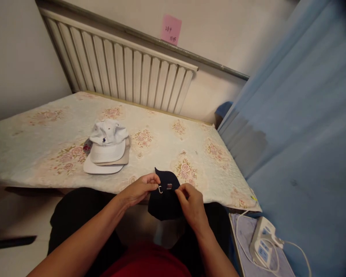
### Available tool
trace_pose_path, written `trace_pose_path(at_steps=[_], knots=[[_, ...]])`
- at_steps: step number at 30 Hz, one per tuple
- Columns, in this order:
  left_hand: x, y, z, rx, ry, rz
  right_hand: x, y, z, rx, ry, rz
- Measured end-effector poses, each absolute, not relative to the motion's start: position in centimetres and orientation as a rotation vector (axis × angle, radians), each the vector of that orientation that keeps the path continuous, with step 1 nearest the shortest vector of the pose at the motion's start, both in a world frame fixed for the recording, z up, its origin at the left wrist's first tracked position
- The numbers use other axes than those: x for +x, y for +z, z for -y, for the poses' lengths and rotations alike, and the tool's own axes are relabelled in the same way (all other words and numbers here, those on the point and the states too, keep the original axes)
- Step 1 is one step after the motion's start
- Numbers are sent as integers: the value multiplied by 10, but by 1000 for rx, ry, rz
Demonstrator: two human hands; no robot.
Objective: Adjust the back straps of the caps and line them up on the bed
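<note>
A dark navy cap hangs over the near edge of the table, its back strap and small metal buckle turned up toward me. My left hand pinches the strap at the buckle from the left, fingers closed. My right hand grips the cap's right side, with fingers pinched on the strap end. A stack of white and beige caps lies on the table to the left, well apart from both hands.
The table carries a pale floral cloth. A white radiator stands behind it, with a pink note on the wall. A blue curtain fills the right. A white corded device lies at lower right.
</note>
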State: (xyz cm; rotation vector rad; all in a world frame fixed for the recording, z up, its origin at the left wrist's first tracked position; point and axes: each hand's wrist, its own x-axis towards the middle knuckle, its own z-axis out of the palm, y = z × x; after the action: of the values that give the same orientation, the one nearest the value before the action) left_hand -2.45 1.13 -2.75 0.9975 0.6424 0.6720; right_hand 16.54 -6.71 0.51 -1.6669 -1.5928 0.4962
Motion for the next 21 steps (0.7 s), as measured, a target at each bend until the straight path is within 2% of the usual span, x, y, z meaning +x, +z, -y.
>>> trace_pose_path(at_steps=[8,16,21], knots=[[-21,-36,-10,965,710,-622,149,-24,71,-1573,741,1526],[-22,-36,-9,987,698,-623,146,-28,70,-1605,625,1336],[-18,-29,-6,1019,666,-619,158,-23,68,-1600,703,1295]])
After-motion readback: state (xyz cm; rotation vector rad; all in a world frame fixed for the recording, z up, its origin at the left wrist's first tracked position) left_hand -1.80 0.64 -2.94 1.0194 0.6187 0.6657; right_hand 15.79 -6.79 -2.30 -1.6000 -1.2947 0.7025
